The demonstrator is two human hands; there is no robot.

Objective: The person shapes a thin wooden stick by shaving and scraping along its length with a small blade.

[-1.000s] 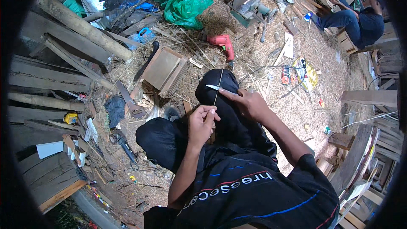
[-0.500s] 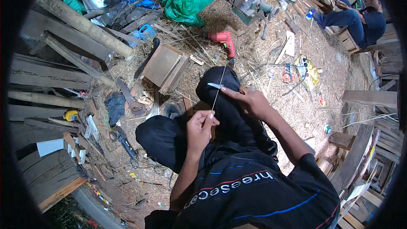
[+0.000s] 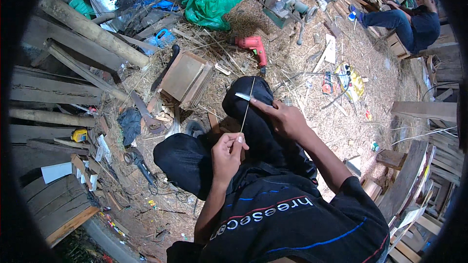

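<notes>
A thin pale stick slants up from my left hand, whose thumb and fingers pinch its near end. My right hand is closed round a knife; its handle is hidden in the fingers. The short silvery knife blade lies across the stick, with the index finger stretched along toward it. Both hands are over my lap, the blade above my right knee in dark trousers.
Ahead lies a red power drill on shavings. Left of it are a wooden block and a handsaw. A green plastic bag and a bench machine are farther off. Another person sits at far right.
My left hand has drawn slightly back toward my body, and more stick shows between it and the blade. The knife stays across the stick. The whole view has shifted a little.
</notes>
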